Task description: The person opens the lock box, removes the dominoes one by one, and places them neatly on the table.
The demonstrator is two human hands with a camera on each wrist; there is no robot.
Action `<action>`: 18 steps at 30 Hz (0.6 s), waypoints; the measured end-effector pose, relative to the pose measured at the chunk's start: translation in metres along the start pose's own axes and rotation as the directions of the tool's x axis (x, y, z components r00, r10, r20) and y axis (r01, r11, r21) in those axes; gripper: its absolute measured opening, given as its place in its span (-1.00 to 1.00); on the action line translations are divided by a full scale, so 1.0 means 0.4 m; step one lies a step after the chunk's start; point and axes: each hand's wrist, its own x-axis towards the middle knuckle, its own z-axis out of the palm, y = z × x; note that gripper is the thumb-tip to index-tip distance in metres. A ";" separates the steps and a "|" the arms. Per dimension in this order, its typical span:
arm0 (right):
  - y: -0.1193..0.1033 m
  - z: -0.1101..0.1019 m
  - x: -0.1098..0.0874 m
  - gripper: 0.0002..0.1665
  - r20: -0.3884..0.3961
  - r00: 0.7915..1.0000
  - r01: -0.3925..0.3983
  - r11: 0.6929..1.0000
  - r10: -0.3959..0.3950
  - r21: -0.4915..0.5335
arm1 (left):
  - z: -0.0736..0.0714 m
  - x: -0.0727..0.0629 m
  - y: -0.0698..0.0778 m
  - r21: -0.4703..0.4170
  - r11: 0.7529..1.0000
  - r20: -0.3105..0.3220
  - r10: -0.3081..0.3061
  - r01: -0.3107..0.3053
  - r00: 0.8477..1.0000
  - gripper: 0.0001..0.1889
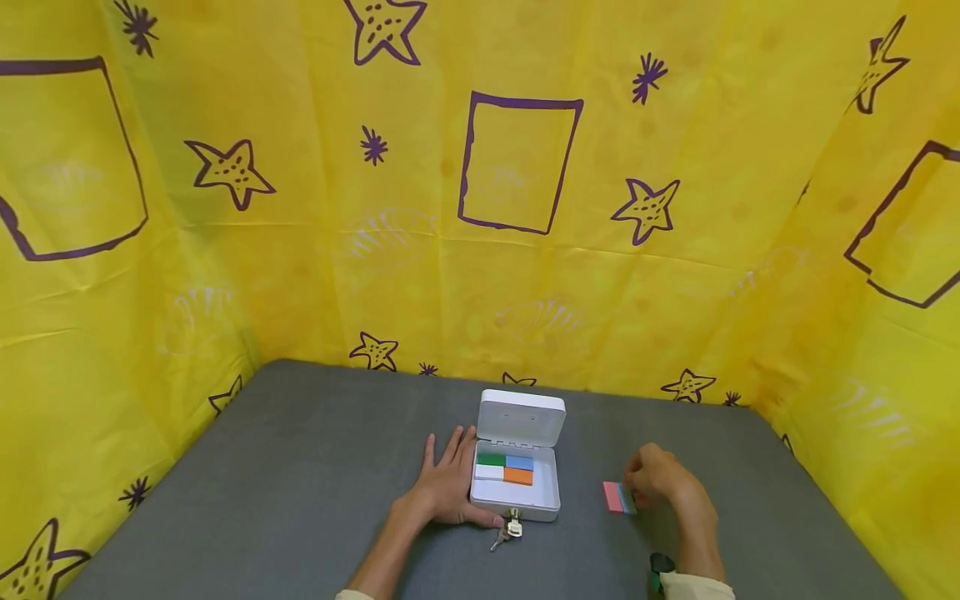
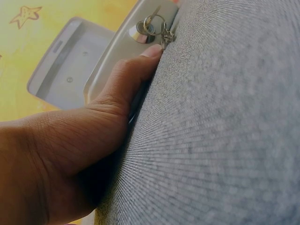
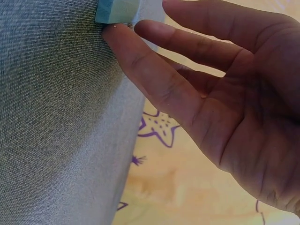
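Observation:
My left hand [image 1: 446,487] lies along the left side of a small white metal cash box [image 1: 551,512], fingers spread and straight. Its thumb [image 2: 129,77] rests along the box's front, beside the lock and keys [image 1: 514,525]. The box lid [image 1: 521,419] stands raised. Inside sit a green block [image 1: 491,459], a light blue block [image 1: 520,462], a white block [image 1: 490,472] and an orange block [image 1: 517,476]. To the right, my right hand [image 1: 660,475] touches small blocks: a pink block [image 1: 612,497], a blue block [image 1: 625,500] and a greenish one partly hidden. Its fingers [image 3: 159,84] look extended at a teal block face [image 3: 117,10].
A grey cloth-covered table [image 1: 300,500] carries everything. Yellow fabric [image 1: 420,275] with purple stars and frames hangs behind and at both sides. Keys dangle from the front of the box.

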 end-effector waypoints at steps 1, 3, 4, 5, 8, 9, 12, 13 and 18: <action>-0.002 -0.001 0.000 -0.82 0.001 1.000 -0.003 1.000 0.003 0.000 | -0.003 0.000 0.002 0.003 1.000 0.001 -0.003 0.003 1.000 0.42; -0.002 -0.002 -0.002 -0.78 0.006 1.000 0.009 1.000 -0.009 -0.008 | -0.004 -0.001 0.002 0.009 1.000 0.000 0.000 0.000 1.000 0.42; -0.003 -0.002 -0.002 -0.76 0.007 1.000 0.009 1.000 -0.009 -0.011 | -0.004 -0.001 0.002 0.006 1.000 0.002 0.000 0.000 1.000 0.42; -0.001 -0.002 -0.002 -0.75 0.007 1.000 0.011 1.000 -0.010 -0.016 | -0.001 0.000 -0.001 -0.002 1.000 0.000 0.006 -0.006 1.000 0.42; 0.003 -0.004 -0.003 -0.71 0.015 1.000 0.013 1.000 -0.013 -0.015 | 0.003 0.000 -0.005 -0.012 1.000 -0.001 0.024 -0.024 1.000 0.44; 0.004 -0.004 -0.002 -0.70 0.012 1.000 0.016 1.000 -0.016 -0.012 | 0.001 -0.001 -0.004 -0.015 0.999 -0.001 0.028 -0.028 1.000 0.44; 0.000 -0.009 -0.002 -0.68 -0.007 0.998 0.060 0.998 -0.060 -0.030 | 0.000 -0.003 -0.004 -0.015 0.999 -0.008 0.044 -0.044 0.999 0.45; -0.004 -0.011 0.000 -0.68 -0.023 0.997 0.078 0.996 -0.079 -0.033 | -0.001 -0.004 -0.004 -0.011 0.999 -0.014 0.049 -0.049 0.999 0.46; -0.026 -0.009 0.005 -0.74 -0.055 0.970 0.236 0.970 -0.239 -0.055 | -0.004 -0.006 0.001 0.009 1.000 0.013 0.025 -0.025 1.000 0.44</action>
